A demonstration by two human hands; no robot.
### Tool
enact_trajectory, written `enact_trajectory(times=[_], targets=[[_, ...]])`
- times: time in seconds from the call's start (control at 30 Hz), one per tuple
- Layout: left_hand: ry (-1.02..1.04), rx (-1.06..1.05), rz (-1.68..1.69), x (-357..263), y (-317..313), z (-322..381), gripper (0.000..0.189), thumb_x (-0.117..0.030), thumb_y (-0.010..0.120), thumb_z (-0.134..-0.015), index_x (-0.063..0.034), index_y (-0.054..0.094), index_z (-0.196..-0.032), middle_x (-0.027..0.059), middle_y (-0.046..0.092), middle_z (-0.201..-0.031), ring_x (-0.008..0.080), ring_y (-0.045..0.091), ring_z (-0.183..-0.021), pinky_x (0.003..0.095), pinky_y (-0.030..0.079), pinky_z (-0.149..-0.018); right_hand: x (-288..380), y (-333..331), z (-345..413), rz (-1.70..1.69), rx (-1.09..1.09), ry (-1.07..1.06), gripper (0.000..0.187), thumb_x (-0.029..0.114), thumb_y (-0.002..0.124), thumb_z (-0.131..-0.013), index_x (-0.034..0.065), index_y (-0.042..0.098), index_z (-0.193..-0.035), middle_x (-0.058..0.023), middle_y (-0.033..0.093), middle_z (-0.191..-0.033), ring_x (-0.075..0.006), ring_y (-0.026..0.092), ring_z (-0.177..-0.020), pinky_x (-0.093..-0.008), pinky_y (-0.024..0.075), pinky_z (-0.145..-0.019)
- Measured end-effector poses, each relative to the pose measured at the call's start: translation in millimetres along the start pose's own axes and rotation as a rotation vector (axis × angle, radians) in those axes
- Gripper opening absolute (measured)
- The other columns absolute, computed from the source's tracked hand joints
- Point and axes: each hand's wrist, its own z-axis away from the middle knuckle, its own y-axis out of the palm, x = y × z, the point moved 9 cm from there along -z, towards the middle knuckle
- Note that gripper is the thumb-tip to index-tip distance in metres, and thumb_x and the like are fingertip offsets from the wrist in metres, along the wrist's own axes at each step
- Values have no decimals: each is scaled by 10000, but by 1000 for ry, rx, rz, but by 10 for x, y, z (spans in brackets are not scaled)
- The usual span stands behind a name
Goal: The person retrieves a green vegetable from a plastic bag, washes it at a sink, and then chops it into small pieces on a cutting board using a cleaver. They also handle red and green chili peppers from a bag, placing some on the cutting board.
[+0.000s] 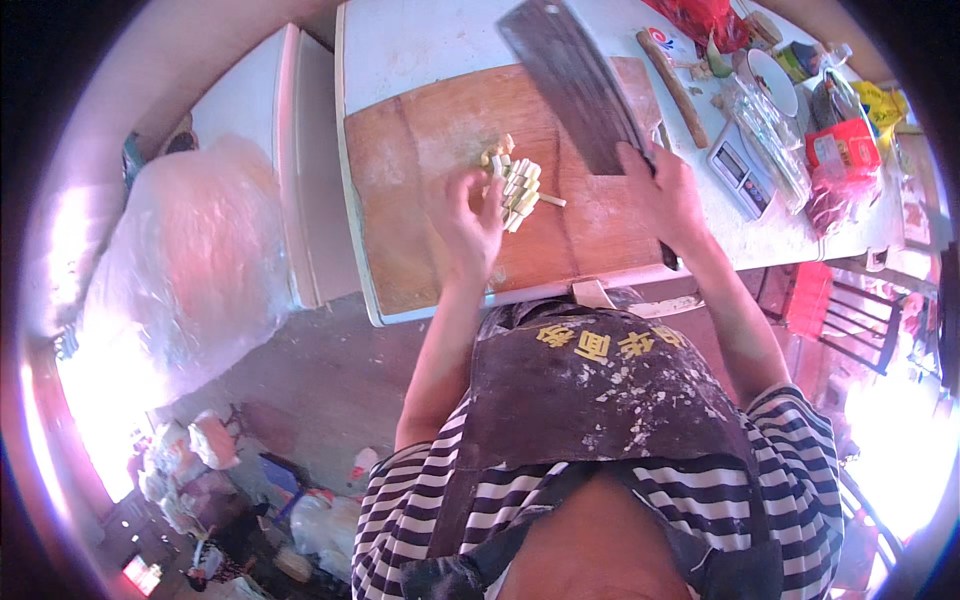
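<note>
On a floured wooden board point(450, 112) lies a small heap of short pale stalk pieces point(521, 187), with one piece sticking out to the right and a brownish knobbly bit point(498, 148) at its top. My left hand point(476, 214) is at the heap's left side, thumb and forefinger curved against it; whether it pinches a piece is unclear. My right hand point(664, 191) grips a large cleaver point(574, 82) at its handle end, to the right of the heap. The broad blade is slightly blurred and points up and left over the board.
Right of the board are a wooden rolling pin point(673, 90), a digital kitchen scale point(741, 171), a white bowl point(772, 81), a red package point(844, 146) and plastic bags. A white cabinet point(319, 165) and a large clear plastic bag point(202, 262) stand left of the table.
</note>
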Motion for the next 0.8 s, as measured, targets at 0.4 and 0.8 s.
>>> enact_trajectory(times=[0.4, 0.8], targets=[[-340, 292, 128, 1274, 298, -634, 306, -269, 664, -785, -42, 620, -987, 81, 638, -823, 177, 601, -775, 308, 472, -697, -368, 336, 865, 333, 571, -166, 345, 361, 507, -872, 32, 599, -828, -209, 609, -766, -405, 588, -725, -483, 460, -653], [72, 178, -60, -51, -144, 464, 252, -87, 604, -821, -76, 612, -1073, 92, 627, -1004, 242, 582, -913, 330, 463, -775, -222, 395, 331, 367, 433, -132, 318, 337, 535, -855, 29, 609, -830, -211, 603, -747, -389, 595, -724, -459, 463, -644]])
